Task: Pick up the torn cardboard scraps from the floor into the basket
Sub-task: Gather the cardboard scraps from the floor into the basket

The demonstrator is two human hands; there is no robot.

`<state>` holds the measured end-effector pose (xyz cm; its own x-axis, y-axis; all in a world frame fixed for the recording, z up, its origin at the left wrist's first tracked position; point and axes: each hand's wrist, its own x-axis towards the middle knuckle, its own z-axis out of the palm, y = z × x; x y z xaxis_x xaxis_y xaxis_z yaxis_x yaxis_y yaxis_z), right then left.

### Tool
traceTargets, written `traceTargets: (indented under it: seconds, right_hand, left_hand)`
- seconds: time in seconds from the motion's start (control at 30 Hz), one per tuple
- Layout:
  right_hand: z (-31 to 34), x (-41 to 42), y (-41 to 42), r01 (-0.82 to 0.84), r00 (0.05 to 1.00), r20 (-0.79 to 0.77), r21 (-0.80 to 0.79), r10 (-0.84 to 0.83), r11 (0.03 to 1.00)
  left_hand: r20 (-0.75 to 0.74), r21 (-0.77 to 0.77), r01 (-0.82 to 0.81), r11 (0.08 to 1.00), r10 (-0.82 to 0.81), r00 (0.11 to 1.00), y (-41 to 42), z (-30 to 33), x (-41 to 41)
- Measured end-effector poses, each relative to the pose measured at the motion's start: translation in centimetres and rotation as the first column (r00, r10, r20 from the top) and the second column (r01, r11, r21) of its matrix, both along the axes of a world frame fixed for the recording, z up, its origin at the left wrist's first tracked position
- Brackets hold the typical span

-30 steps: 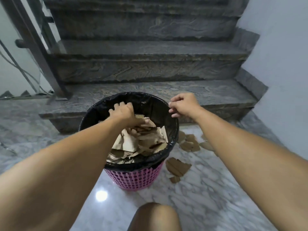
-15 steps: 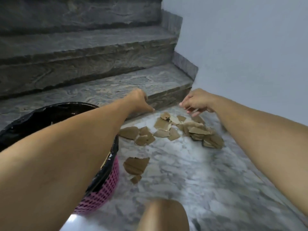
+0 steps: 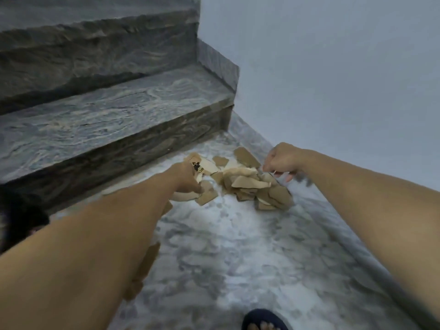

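Note:
A heap of torn brown cardboard scraps (image 3: 247,183) lies on the marble floor (image 3: 238,258) at the foot of the lowest stair. My left hand (image 3: 187,178) is down on the heap's left side, its fingers among the scraps and hidden by blur. My right hand (image 3: 283,160) hovers at the heap's right edge with fingers curled downward, touching the top pieces. More loose scraps (image 3: 151,257) show beneath my left forearm. Only a dark sliver of the basket (image 3: 22,220) with its black liner is visible at the left edge.
The grey stone step (image 3: 119,120) rises just behind the heap. A pale wall (image 3: 333,91) closes off the right side. My foot in a dark sandal (image 3: 264,321) stands at the bottom edge.
My view swung right, away from the basket. Both hands left the basket rim and reached down to the scrap heap by the wall.

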<state>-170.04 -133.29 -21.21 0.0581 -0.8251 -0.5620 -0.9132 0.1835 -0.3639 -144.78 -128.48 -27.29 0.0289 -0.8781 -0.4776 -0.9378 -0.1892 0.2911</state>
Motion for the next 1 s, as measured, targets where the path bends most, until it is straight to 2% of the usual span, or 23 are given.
traceTargets:
  seconds: [0.1,0.23,0.33,0.4,0.47,0.57,0.7,0.83,1.0]
  right_hand:
    - [-5.7,-1.5,-1.8,-0.035,0.994,-0.102,0.032,0.038,0.999]
    - [-11.9,-4.3,-2.9,-0.269,0.91,-0.33,-0.008,0.251,0.963]
    - [-15.2,-6.0,-3.5,-0.368,0.908,-0.261,-0.12,0.329,0.922]
    - [-16.1,-6.3,-4.2,-0.425,0.892,-0.223,-0.115,0.394,0.898]
    - [-16.4,-6.2,-4.8,-0.454,0.872,-0.244,-0.08,0.424,0.887]
    - [-17.3,-6.1,-5.6,-0.456,0.858,-0.268,-0.003,0.438,0.89]
    - [-17.6,-5.9,-5.7,-0.44,0.835,-0.338,0.064,0.434,0.896]
    - [-17.8,-5.7,-5.1,-0.419,0.838,-0.347,0.087,0.422,0.904]
    - [-17.2,-5.3,-5.5,-0.295,0.945,-0.114,0.11,0.307,0.949]
  left_hand:
    - [-0.033,-0.004,-0.044,0.999,0.044,0.999,-2.2,-4.0,-1.8]
    - [-0.046,-0.039,-0.069,0.997,0.067,0.997,-4.9,-7.1,-5.6]
    - [-0.026,-0.108,-0.031,0.994,0.028,0.999,-6.9,-9.2,-8.4]
    - [0.017,-0.128,0.052,0.99,-0.05,0.999,-8.2,-10.3,-10.0]
    - [-0.008,-0.092,0.103,0.99,-0.105,0.994,-9.1,-11.0,-11.2]
    - [-0.077,-0.025,0.029,0.999,-0.031,0.997,-9.6,-12.1,-12.0]
    - [0.051,-0.036,0.058,0.998,-0.057,0.997,-9.1,-13.3,-12.3]
    - [0.067,-0.034,0.005,0.999,-0.003,0.998,-8.8,-13.7,-12.2]
    - [0.019,-0.037,-0.109,0.993,0.11,0.994,-8.4,-12.8,-9.9]
